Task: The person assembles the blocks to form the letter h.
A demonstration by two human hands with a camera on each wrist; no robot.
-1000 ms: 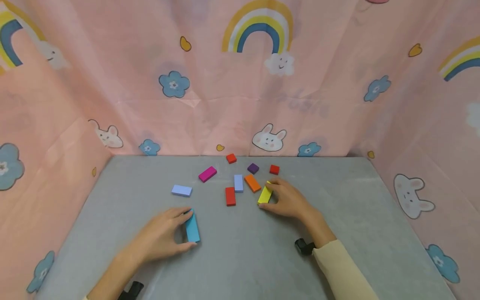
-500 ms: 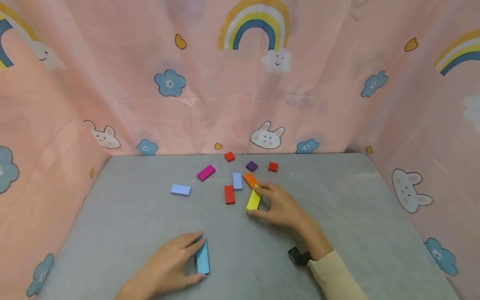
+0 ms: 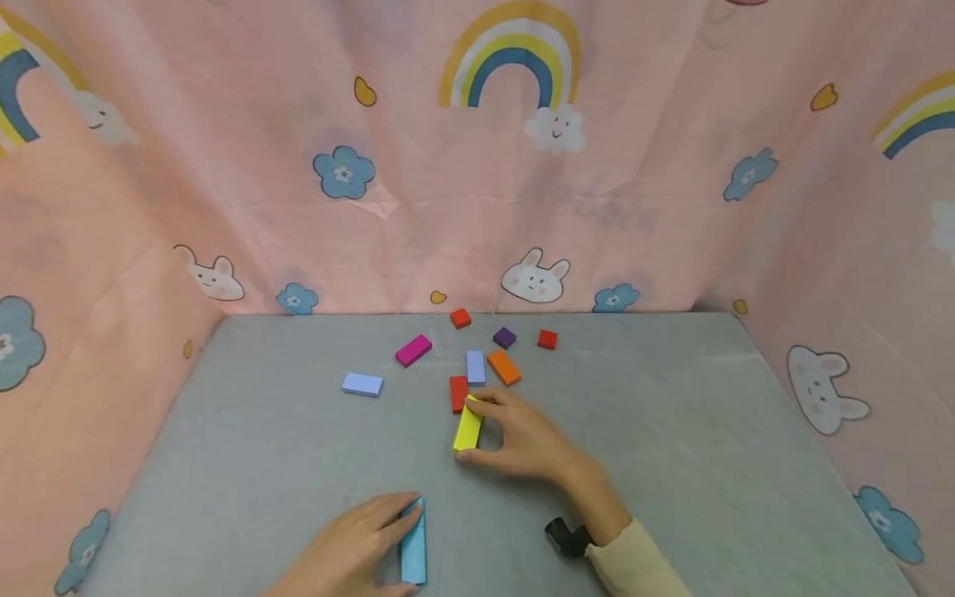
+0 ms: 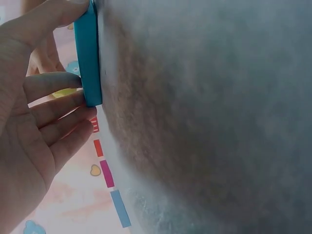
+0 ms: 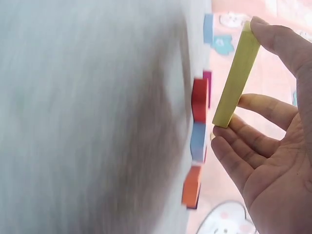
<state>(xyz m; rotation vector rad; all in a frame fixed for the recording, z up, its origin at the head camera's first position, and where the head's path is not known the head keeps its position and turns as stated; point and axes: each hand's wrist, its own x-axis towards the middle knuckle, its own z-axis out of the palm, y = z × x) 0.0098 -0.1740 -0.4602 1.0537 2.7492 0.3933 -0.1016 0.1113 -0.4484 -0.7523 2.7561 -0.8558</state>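
My left hand [image 3: 351, 543] pinches a light blue block [image 3: 414, 547] lengthwise between thumb and fingers, low in the head view. In the left wrist view the same block [image 4: 87, 58] stands on its long edge at the grey surface. My right hand [image 3: 530, 439] holds a yellow block [image 3: 468, 426] by its two ends, just in front of a red block [image 3: 458, 394] whose near part it overlaps in the head view. The right wrist view shows the yellow block [image 5: 237, 75] tilted and apart from the surface.
Behind the hands lie two pale blue blocks [image 3: 475, 368], an orange block [image 3: 504, 367], a magenta block [image 3: 414, 351], a purple block [image 3: 504, 337] and two small red blocks [image 3: 548, 339]. A pink patterned cloth [image 3: 418, 207] encloses the grey table [image 3: 656, 464] at the back and sides.
My left hand has brought the light blue block nearer and slightly to the right. My right hand has carried the yellow block left and nearer, away from beside the orange block.
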